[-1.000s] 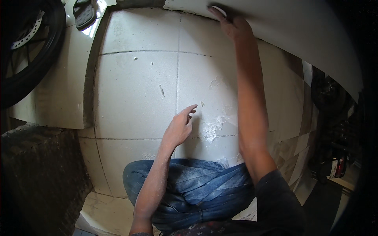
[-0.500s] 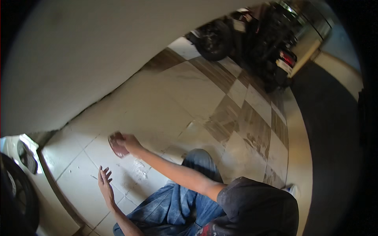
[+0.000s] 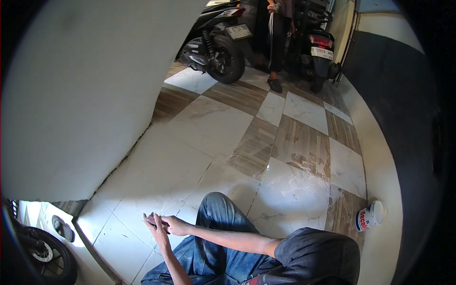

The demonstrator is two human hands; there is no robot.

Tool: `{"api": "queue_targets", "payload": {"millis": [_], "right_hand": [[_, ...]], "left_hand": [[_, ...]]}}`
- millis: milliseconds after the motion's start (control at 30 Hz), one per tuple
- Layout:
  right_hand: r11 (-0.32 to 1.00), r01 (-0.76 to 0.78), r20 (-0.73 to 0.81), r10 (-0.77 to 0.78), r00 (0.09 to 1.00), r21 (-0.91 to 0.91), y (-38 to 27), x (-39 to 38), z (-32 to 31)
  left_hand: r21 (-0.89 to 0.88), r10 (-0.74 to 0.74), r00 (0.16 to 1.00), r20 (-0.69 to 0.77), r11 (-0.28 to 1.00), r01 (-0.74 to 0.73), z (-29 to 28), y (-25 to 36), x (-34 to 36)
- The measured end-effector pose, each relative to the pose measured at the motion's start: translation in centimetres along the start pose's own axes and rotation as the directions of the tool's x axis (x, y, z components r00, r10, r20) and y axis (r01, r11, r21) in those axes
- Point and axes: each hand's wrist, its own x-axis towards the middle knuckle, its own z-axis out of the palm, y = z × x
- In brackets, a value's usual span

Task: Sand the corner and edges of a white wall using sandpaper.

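Both my hands meet low over the pale floor tiles, in front of my bent knee in blue jeans. In my right hand (image 3: pixel 176 226) is a small dark reddish-brown pad (image 3: pixel 151 219), perhaps folded sandpaper; its kind is not clear. My left hand (image 3: pixel 159 231) has its fingers closed at the pad's other side, touching it. The fingers hide much of the pad. Beneath and beyond my hands, the white tiled floor (image 3: pixel 190 159) has pale smears and small specks on it.
A grey-white wall (image 3: pixel 85 95) fills the left. Lower left, a motorbike wheel (image 3: pixel 50 256) stands by a pair of sandals (image 3: pixel 63 228). A white tub (image 3: pixel 370 216) lies tilted at right. Farther off are a scooter (image 3: pixel 216 47), another scooter (image 3: pixel 322 52) and a standing person (image 3: pixel 278 42).
My right hand has drawn back with the pad and met my left hand, which was open and apart. My view has swung, bringing the standing person and the white tub into sight.
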Motion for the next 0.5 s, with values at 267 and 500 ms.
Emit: {"api": "queue_targets", "payload": {"millis": [267, 500], "right_hand": [[0.997, 0.067, 0.038, -0.068, 0.997, 0.024, 1.6, -5.0, -9.3], [0.993, -0.113, -0.713, 0.067, 0.698, -0.016, 2.9, -14.6, -32.0]], "left_hand": [[-0.065, 0.039, 0.993, 0.108, 0.997, -0.032, -1.6, -3.4, 0.9], [0.513, -0.221, 0.975, -0.017, 0.835, 0.199, -5.2, -12.5, 0.6]]}}
